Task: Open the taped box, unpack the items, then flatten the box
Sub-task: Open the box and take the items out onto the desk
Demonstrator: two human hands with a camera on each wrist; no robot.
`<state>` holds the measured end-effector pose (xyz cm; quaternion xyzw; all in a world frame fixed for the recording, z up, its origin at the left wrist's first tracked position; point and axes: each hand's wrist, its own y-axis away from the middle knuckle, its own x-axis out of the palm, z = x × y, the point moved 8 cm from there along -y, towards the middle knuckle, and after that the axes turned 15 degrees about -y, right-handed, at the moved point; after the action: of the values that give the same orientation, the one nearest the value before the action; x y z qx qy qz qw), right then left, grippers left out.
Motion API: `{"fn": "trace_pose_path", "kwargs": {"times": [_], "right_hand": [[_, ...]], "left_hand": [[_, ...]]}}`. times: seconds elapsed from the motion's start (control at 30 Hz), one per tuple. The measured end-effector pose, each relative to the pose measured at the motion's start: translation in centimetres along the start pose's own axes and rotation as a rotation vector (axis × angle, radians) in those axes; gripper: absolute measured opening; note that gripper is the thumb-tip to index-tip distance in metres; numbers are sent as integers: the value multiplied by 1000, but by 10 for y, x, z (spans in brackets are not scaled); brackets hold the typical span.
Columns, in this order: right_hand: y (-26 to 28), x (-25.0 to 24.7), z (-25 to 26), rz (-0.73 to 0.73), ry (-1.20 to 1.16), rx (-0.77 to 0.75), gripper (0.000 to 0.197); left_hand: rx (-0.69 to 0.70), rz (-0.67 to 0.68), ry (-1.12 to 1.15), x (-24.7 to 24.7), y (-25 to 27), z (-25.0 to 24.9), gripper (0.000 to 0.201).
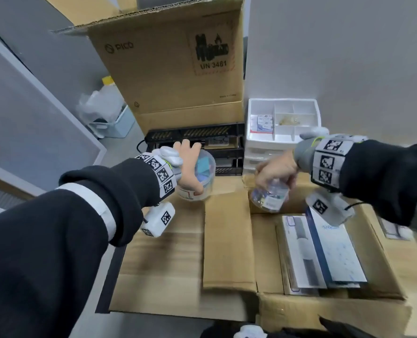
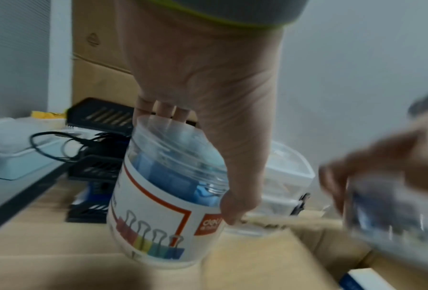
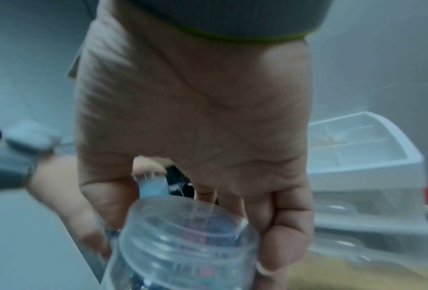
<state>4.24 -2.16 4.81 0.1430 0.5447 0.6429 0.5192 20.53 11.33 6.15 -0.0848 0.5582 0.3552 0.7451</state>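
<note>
Cardboard flaps lie folded out around the open box (image 1: 229,240), so unpacking is the step in hand. Just beyond the box's far-left flap, the left hand (image 1: 189,167) curls its fingers over the lid of a binder-clip tub (image 2: 163,208). Above the box's far edge, the right hand (image 1: 274,170) grips a second clear tub (image 1: 269,197) by its lid. Flat packages (image 1: 324,254) remain inside — both tubs need setting down beside the box next.

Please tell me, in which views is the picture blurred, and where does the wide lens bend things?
Head view: the right hand and its jar are motion-smeared, and the carton edges bow outward. Left wrist view: the binder-clip tub label is readable, while the other hand at the right edge is smeared. Right wrist view: soft overall, with a hazy jar lid.
</note>
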Motion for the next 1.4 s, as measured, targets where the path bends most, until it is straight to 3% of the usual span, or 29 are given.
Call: {"fn": "trace_pose_path", "kwargs": {"times": [0.1, 0.27, 0.47, 0.6, 0.73, 0.87, 1.0, 1.2, 1.3, 1.4], "right_hand": [[-3, -20, 43, -95, -48, -123, 25], [-30, -33, 100, -272, -13, -257, 46], [-95, -8, 141, -247, -2, -262, 46], [-126, 6, 153, -250, 17, -272, 47], [-164, 19, 156, -231, 73, -207, 53], [-190, 11, 149, -239, 135, -135, 36], [-212, 9, 144, -252, 167, -77, 36], [-237, 18, 141, -243, 218, -46, 28], [-240, 25, 144, -181, 106, -55, 49], [-232, 8, 156, -376, 175, -39, 43]], "left_hand": [[-60, 25, -26, 29, 1, 12, 83], [-117, 78, 35, 69, -3, 27, 84], [-158, 210, 182, 137, -11, 33, 93], [-101, 177, 191, 162, -15, 26, 90], [-131, 169, 231, 192, -27, 26, 96], [-182, 137, 272, 204, -40, 33, 105], [-160, 130, 298, 214, -56, 37, 110], [-120, 104, 369, 221, -69, 40, 103], [-103, 92, 404, 224, -70, 42, 96], [-126, 96, 454, 227, -71, 43, 97]]}}
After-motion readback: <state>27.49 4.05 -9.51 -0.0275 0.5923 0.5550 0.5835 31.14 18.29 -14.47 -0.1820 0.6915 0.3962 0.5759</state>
